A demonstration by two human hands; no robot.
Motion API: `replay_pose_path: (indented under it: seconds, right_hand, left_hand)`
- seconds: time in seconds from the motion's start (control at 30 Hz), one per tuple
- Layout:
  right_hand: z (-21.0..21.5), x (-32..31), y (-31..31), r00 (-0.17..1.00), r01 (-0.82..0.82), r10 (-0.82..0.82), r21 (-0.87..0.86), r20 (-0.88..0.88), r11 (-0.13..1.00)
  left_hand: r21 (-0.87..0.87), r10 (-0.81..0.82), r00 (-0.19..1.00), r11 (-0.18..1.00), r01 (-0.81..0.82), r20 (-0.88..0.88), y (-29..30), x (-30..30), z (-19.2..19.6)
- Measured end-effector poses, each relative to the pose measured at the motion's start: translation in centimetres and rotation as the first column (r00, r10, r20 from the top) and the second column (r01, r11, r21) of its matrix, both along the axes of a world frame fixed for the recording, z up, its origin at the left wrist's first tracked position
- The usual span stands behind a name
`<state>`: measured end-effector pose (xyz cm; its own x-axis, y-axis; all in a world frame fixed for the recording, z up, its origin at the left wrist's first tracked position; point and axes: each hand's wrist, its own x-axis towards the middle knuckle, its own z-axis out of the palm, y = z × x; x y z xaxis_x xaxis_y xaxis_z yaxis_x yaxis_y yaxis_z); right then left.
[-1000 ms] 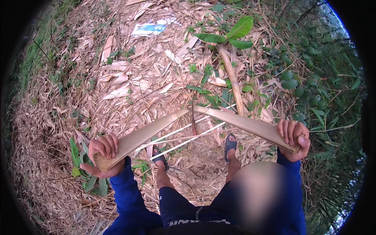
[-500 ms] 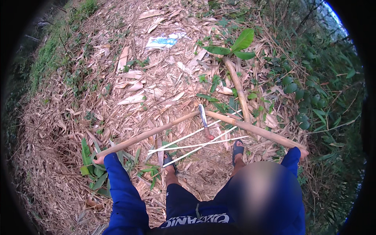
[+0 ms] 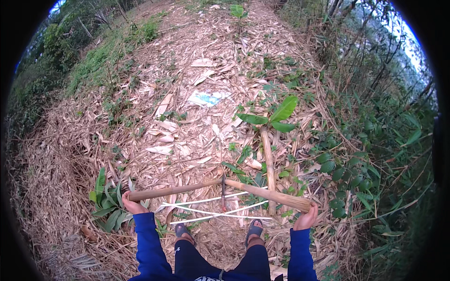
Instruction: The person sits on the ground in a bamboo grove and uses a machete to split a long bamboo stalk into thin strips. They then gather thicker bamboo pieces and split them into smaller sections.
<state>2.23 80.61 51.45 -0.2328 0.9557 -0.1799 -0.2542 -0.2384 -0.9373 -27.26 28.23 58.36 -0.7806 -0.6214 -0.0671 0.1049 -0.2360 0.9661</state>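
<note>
My left hand [image 3: 133,203] is closed round the near end of a wooden pole [image 3: 176,191] at the left. At the right, my right hand [image 3: 306,218] grips the thick end of a second wooden pole [image 3: 267,193]. The far ends of both poles meet in front of me at a knife [image 3: 223,188] with a reddish-brown handle; whether they touch it I cannot tell. Several pale thin strips [image 3: 187,218] lie crossed on the ground between the poles and my sandalled feet.
A thicker pole [image 3: 269,171] lies lengthwise on the right, beside a broad-leafed green plant [image 3: 282,112]. Dry leaf litter [image 3: 154,126] covers the ground. A blue and white plastic sheet [image 3: 205,98] lies farther off. Dense bushes [image 3: 375,154] border the right; cut green leaves [image 3: 110,201] lie left.
The view has tilted up, showing more ground and trees ahead. Both hands have drawn closer together with the pole ends, and the poles now form a flatter angle.
</note>
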Motion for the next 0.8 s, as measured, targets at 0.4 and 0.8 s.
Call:
replay_pose_path:
  seconds: [0.4,0.8]
  right_hand:
    - [8.7,4.6,-4.3,0.82,-0.238,0.555,-0.8,0.137,0.55]
    - [15.4,1.7,-14.0,0.676,-0.51,0.684,-0.494,0.276,0.704]
  left_hand:
    - [0.474,-0.36,0.809,0.873,0.117,0.465,-8.8,13.3,2.9]
    - [0.417,-0.519,-0.259,0.214,0.883,0.815,-17.3,16.3,-6.1]
